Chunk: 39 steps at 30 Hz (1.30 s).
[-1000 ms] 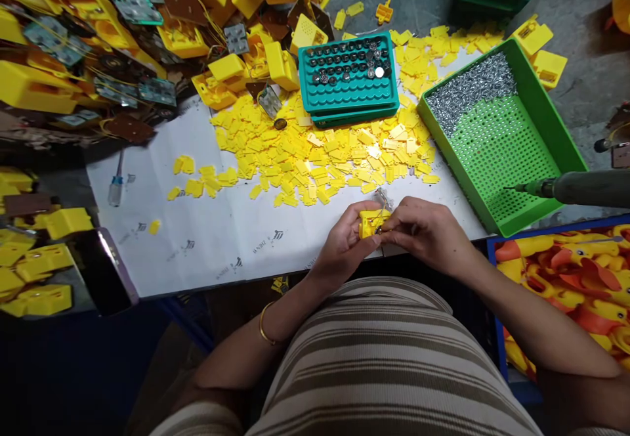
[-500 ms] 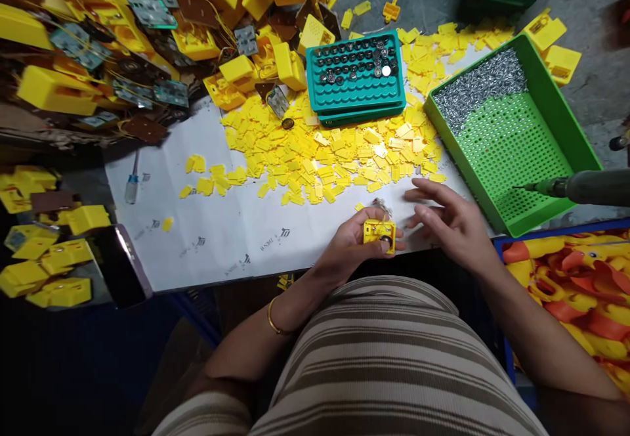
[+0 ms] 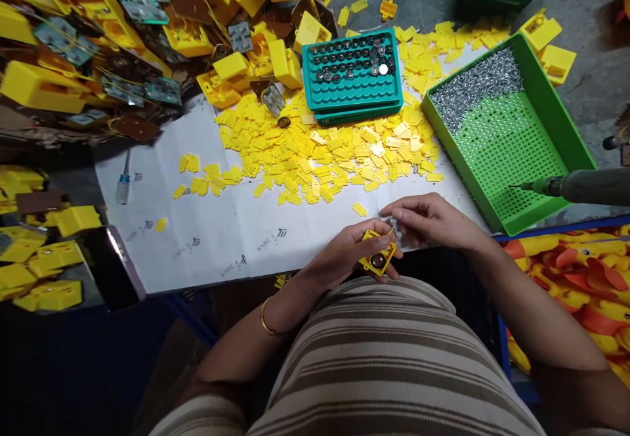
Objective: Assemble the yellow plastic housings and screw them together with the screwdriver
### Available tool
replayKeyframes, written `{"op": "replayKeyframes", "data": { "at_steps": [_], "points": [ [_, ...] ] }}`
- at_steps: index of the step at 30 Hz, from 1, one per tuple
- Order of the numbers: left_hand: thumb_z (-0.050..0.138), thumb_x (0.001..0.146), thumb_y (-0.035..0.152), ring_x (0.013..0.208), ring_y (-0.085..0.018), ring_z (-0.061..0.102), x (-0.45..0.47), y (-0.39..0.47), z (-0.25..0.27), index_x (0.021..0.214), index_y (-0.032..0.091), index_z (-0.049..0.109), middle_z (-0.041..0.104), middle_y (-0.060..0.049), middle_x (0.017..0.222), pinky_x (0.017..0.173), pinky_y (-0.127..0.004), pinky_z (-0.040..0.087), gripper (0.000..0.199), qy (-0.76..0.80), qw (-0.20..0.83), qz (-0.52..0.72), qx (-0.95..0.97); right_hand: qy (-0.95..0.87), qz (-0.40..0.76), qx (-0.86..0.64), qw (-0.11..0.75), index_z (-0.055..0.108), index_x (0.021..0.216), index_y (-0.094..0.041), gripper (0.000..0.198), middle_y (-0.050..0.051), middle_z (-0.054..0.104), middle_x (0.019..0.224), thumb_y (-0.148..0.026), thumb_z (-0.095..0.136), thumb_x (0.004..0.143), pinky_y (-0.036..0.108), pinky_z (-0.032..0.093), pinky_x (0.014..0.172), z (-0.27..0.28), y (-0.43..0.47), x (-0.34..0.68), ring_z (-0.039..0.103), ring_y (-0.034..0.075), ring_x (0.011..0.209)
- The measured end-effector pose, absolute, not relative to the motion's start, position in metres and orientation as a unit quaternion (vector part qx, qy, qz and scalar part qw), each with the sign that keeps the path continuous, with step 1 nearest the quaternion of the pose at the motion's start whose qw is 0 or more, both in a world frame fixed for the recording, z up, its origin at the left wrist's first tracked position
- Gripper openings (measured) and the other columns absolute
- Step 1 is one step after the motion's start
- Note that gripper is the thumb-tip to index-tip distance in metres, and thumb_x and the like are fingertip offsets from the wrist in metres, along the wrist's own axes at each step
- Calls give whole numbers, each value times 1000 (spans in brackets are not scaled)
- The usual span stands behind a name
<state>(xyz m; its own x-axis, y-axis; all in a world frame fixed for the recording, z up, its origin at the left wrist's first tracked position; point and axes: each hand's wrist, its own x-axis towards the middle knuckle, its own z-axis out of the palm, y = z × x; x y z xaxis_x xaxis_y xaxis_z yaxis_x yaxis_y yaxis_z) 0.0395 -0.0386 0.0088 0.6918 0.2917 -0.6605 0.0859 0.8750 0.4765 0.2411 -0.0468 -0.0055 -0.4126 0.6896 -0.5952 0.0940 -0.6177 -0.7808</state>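
My left hand [image 3: 355, 247] holds a small yellow plastic housing [image 3: 367, 265], open side up, close to my body at the table's front edge. A dark round part, perhaps a small speaker [image 3: 377, 261], sits inside the housing. The left thumb lies across its upper part. Just to the right, my right hand [image 3: 427, 220] has its fingers closed around a small grey part [image 3: 396, 230], blurred and partly covered, which seems joined to the housing by thin wire. A loose flat yellow cover [image 3: 359, 209] lies on the table beyond my left hand.
Flat yellow covers [image 3: 295, 153] spread over the white table [image 3: 197, 252]. A teal tray [image 3: 339, 98] holds round metal cells. Screws [image 3: 472, 88] fill part of a green basket [image 3: 556, 127]; an electric screwdriver [image 3: 581, 186] reaches over it. Yellow housings [image 3: 46, 88] are heaped left, near a phone [image 3: 111, 268].
My right hand has moved left, from open and apart to closed on the grey part beside the housing. My left hand has tilted the housing, and its thumb has shifted off the round part.
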Motion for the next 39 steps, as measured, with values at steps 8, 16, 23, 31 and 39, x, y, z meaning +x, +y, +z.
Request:
{"op": "replayKeyframes", "data": {
  "at_steps": [8,16,23,31,39],
  "points": [
    [61,82,40,66,-13,66,43,-43,12,86,15,59,59,2,72,60,-24,48,25,426,797,69,423,-409,739,-509,164,58,83,-16,37,-3,58,54,-53,64,79,17,41,40,5,-43,234,54,9,45],
    [59,83,44,62,-14,65,42,-40,16,91,17,56,65,-2,79,48,-21,48,28,456,789,74,406,-418,601,-573,368,55,103,-18,31,-5,63,64,-32,69,80,18,47,52,6,-53,223,60,8,55],
    [61,81,44,57,-11,63,45,-39,17,95,16,60,67,-4,80,41,-16,42,32,469,796,85,373,-432,503,-593,458,65,104,-18,24,-4,64,65,-26,69,81,19,52,54,11,-57,216,61,8,53],
    [61,83,36,55,-12,65,42,-33,5,111,17,54,64,-2,79,43,-17,42,35,439,856,125,241,-412,576,-535,461,61,99,-20,19,0,70,83,-28,68,84,25,59,62,14,-59,220,69,13,70],
    [53,85,25,79,-15,65,39,-27,10,118,16,58,69,-7,96,73,-29,54,35,444,859,208,147,-726,333,-506,326,55,105,-22,20,2,70,101,-10,53,90,42,36,108,18,-77,213,65,15,101]
  ]
}}
